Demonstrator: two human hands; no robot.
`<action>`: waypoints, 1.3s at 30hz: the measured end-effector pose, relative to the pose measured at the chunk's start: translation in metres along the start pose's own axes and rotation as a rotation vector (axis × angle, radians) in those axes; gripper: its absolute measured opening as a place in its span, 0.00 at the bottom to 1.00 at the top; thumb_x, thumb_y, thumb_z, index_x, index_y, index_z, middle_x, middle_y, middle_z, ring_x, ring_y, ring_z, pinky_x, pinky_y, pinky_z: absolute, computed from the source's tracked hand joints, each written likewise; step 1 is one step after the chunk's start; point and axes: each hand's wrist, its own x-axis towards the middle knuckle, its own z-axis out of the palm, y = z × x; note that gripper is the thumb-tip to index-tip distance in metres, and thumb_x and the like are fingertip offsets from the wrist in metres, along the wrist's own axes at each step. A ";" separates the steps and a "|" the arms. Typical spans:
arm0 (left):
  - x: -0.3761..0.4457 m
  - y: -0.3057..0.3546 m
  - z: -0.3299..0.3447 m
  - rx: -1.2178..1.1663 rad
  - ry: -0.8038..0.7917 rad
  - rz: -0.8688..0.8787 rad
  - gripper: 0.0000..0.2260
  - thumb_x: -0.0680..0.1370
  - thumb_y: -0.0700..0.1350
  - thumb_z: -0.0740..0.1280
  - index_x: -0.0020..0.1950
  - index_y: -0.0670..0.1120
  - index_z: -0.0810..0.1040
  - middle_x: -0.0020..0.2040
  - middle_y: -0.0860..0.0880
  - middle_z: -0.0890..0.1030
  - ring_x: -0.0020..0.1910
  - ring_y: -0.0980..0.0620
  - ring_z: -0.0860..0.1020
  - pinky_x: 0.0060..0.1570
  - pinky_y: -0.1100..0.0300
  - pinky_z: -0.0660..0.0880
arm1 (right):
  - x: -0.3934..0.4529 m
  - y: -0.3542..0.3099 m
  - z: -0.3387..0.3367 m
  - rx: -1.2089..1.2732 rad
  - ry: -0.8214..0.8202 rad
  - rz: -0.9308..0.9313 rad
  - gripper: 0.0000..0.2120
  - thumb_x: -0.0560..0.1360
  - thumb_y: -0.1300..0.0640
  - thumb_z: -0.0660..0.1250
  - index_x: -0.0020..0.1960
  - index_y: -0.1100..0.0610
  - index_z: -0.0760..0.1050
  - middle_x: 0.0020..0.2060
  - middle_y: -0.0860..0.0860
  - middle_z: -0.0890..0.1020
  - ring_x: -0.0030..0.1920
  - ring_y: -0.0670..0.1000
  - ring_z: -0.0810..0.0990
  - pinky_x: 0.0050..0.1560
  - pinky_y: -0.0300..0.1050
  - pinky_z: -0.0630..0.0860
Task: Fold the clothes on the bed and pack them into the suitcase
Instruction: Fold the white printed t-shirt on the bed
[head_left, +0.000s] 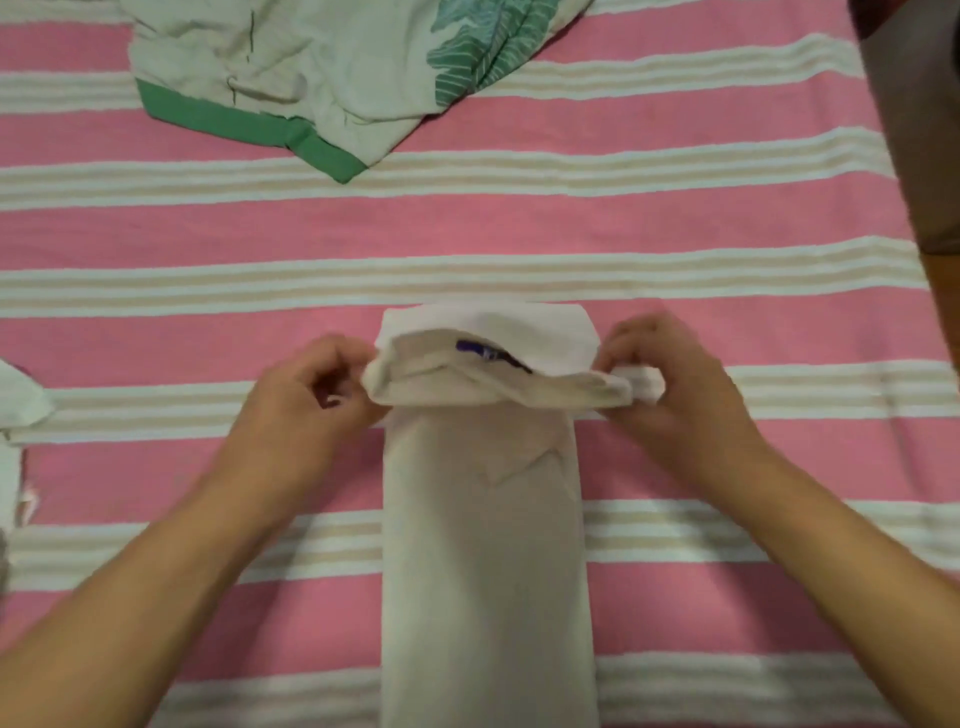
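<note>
A white garment (488, 545), folded into a long strip, lies at 6 o'clock on the pink striped bedspread (727, 218). The left hand (306, 395) and right hand (670, 384) pinch its rolled far end. A green-trimmed garment (291, 78) lies at 11 o'clock.

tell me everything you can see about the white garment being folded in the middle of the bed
The white garment is plain, soft cloth folded into a long narrow strip running toward the person on the pink striped bedspread. Its far end is turned back into a loose roll or cuff, showing layered inner folds and a small purple mark inside. The left hand pinches the roll's left corner, the right hand its right corner. A faint crease crosses the strip below the roll.
</note>
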 end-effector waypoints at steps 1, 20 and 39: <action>-0.016 -0.017 0.004 0.062 -0.022 -0.016 0.12 0.76 0.34 0.72 0.47 0.52 0.82 0.45 0.43 0.81 0.41 0.50 0.78 0.41 0.63 0.74 | -0.021 0.010 0.012 -0.026 -0.034 0.001 0.16 0.65 0.64 0.75 0.45 0.47 0.78 0.50 0.49 0.76 0.52 0.45 0.76 0.53 0.33 0.71; 0.045 -0.083 0.070 1.247 -0.275 0.546 0.33 0.82 0.66 0.45 0.84 0.51 0.50 0.84 0.46 0.49 0.82 0.44 0.43 0.80 0.42 0.46 | 0.006 0.047 0.089 -0.787 -0.332 -0.126 0.36 0.79 0.35 0.41 0.83 0.50 0.47 0.82 0.49 0.45 0.81 0.53 0.40 0.80 0.58 0.45; -0.278 -0.213 0.029 1.348 -0.826 0.772 0.47 0.76 0.55 0.73 0.84 0.53 0.44 0.83 0.44 0.41 0.82 0.41 0.39 0.78 0.43 0.40 | -0.328 0.060 0.074 -0.896 -0.944 -0.588 0.46 0.73 0.48 0.69 0.83 0.52 0.46 0.82 0.56 0.49 0.80 0.64 0.49 0.76 0.63 0.47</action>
